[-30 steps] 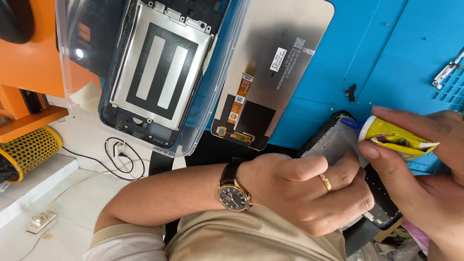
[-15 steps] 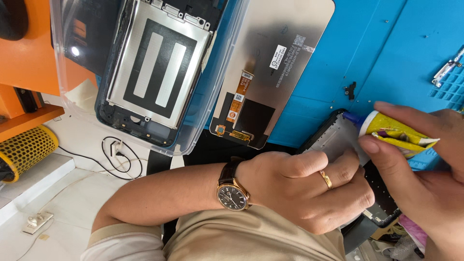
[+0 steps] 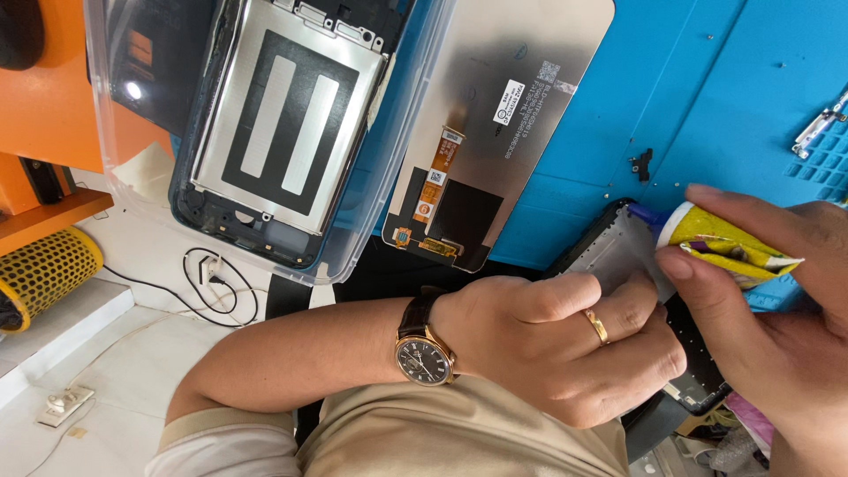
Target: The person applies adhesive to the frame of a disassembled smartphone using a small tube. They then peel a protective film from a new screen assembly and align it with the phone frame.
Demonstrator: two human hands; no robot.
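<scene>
My left hand [image 3: 565, 344], with a gold ring and a brown-strapped wristwatch [image 3: 426, 358], is closed around a dark phone frame [image 3: 609, 252] at the blue mat's near edge. My right hand [image 3: 777, 318] pinches a crumpled yellow glue tube [image 3: 724, 243]. The tube's blue nozzle touches the frame's upper edge. My fingers hide most of the frame.
A loose display panel [image 3: 512, 106] with an orange flex cable lies face down on the blue mat [image 3: 707, 79]. A clear plastic tray [image 3: 362, 238] to its left holds a phone chassis [image 3: 283, 124]. Metal tweezers [image 3: 821, 119] lie at the far right. A yellow perforated cylinder [image 3: 44, 269] and a white cable [image 3: 212, 283] sit left.
Nothing has clearly moved; both hands keep their hold, and only the view shifts slightly.
</scene>
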